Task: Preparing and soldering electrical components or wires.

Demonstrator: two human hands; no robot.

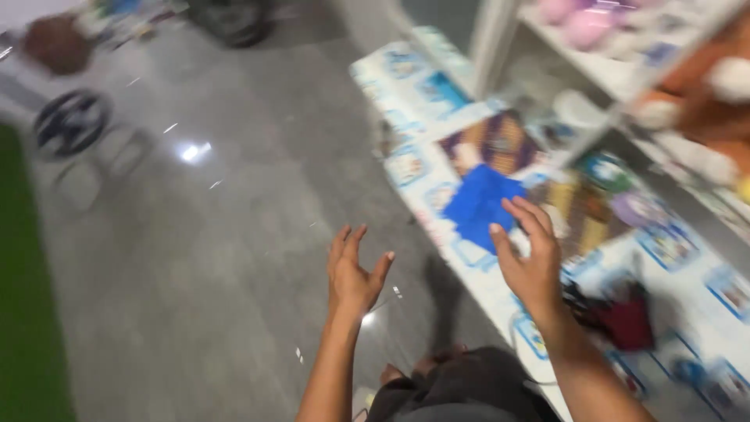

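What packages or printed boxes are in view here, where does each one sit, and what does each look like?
Blue flat pack: on the printed table cover, just beyond the right hand; plain bright blue, roughly square.
Purple-and-tan picture box: behind the blue pack; flat, square, blurred artwork.
Brown-and-yellow picture box: right of the blue pack; flat, blurred.
Left hand: open over the grey floor, touching nothing.

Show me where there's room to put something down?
The grey floor left of the left hand is bare. The patterned mat is crowded: blue cloth by the right hand, picture boxes, dark red bundle.
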